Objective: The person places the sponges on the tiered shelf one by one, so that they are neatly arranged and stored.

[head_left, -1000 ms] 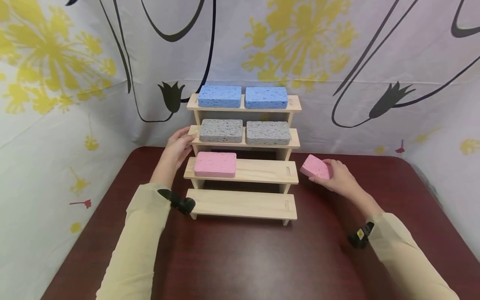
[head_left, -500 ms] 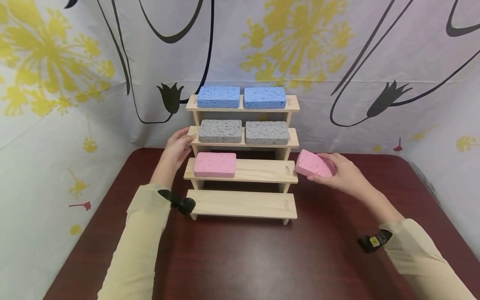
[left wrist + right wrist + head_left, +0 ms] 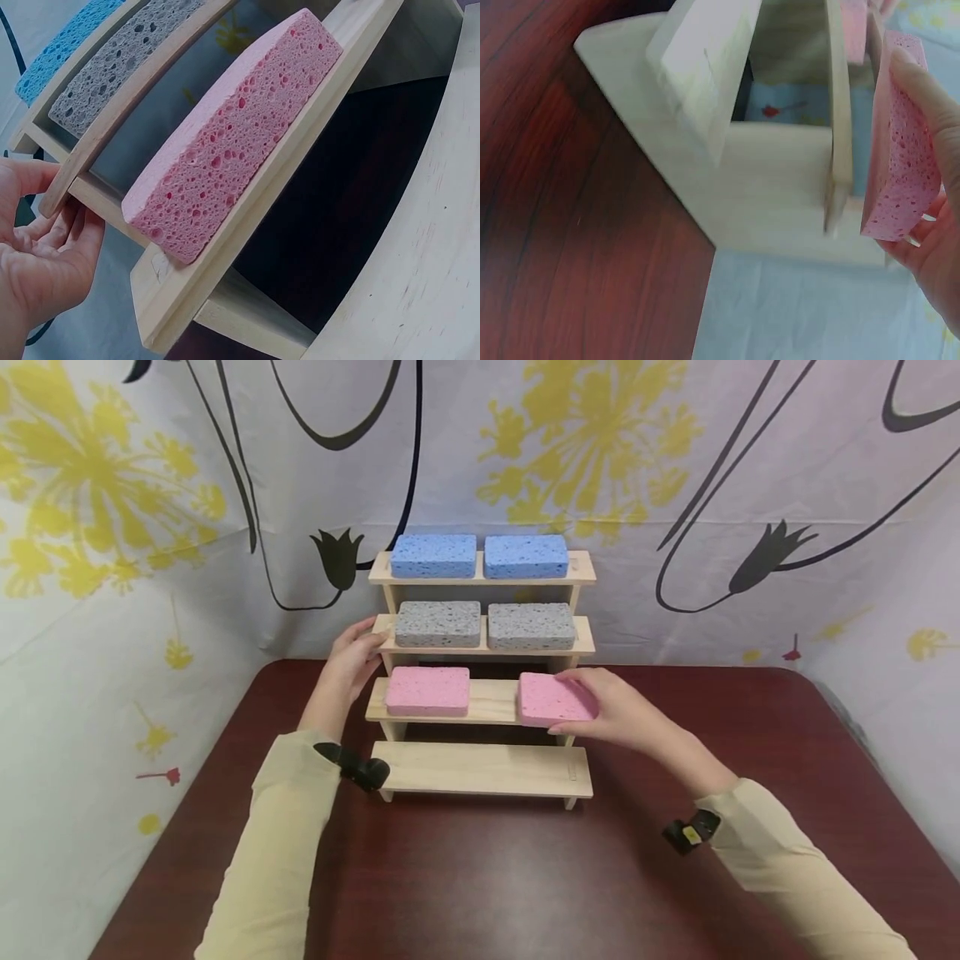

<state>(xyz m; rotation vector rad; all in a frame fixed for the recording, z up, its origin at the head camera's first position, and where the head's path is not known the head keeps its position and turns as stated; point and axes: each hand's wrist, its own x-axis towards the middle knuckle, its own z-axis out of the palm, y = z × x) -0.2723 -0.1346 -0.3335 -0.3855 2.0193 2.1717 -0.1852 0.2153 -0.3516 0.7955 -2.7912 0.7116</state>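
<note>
A four-step wooden display stand (image 3: 468, 770) bears sponges on its steps. My right hand (image 3: 617, 710) grips a pink sponge (image 3: 553, 699) by its right end, over the right part of the second step from the bottom. In the right wrist view, the thumb lies on one face of that sponge (image 3: 904, 150) and fingers curl behind it. Another pink sponge (image 3: 428, 691) lies at the left of the same step. My left hand (image 3: 45, 255) pinches the left end of the step above, thumb on top and fingers beneath.
Two grey sponges (image 3: 438, 624) lie on the step above the pink ones, and two blue sponges (image 3: 433, 556) on the top step. The bottom step (image 3: 480, 768) is bare wood. A dark red table (image 3: 480, 877) carries the stand. Patterned cloth (image 3: 300, 485) hangs behind.
My right hand has carried the pink sponge leftward, from beside the stand to over the second step from the bottom. My left hand keeps its grip on the stand.
</note>
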